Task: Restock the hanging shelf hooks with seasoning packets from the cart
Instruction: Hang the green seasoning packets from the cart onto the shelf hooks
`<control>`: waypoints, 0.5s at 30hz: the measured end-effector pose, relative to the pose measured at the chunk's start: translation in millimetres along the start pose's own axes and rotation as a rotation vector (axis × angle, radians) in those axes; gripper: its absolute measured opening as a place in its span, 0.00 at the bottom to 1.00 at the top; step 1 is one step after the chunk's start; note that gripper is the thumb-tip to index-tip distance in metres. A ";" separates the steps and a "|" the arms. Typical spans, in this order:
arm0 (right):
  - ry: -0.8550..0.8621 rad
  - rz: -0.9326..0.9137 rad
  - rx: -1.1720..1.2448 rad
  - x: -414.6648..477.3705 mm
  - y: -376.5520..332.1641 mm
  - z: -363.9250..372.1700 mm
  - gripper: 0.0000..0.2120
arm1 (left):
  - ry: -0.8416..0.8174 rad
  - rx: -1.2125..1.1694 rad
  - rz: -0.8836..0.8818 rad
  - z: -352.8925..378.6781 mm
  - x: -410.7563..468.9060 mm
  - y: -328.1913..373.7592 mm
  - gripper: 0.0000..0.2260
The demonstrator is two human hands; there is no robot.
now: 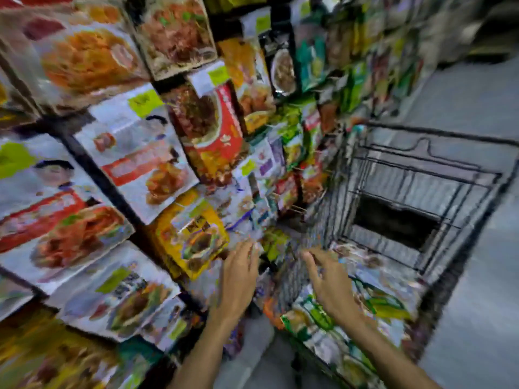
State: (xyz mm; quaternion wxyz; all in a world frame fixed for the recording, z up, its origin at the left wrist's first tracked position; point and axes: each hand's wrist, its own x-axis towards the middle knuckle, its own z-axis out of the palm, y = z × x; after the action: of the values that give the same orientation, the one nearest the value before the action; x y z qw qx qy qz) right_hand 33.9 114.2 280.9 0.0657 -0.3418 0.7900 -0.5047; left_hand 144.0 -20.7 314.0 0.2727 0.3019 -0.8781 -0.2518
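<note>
left hand (pixel 238 273): fingers spread, empty, just beside yellow hanging packet (pixel 193 237) on the shelf | right hand (pixel 328 282): fingers splayed apart, holding nothing, above the heap of green-and-white seasoning packets (pixel 351 318) in the black wire cart (pixel 421 175) | frame blurred, contact unclear

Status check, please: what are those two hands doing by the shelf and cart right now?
Left hand open, at hanging packets. Right hand open, over cart packets. Nothing held. Picture blurred.
</note>
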 end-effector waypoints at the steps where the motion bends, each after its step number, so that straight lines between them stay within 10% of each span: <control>1: 0.008 0.079 -0.023 -5.3 19.0 -1.7 0.12 | -0.053 0.008 0.011 18.3 3.5 -5.5 0.09; 15: 0.068 0.942 -0.100 -68.8 219.4 79.0 0.13 | -0.531 0.217 -0.046 204.5 50.8 -138.2 0.21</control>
State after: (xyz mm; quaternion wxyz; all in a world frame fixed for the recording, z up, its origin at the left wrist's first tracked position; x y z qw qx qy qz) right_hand 17.5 152.9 41.4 0.2452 0.0676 0.8840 -0.3923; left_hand 35.2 -93.3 98.6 -0.0065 0.2726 -0.9336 -0.2325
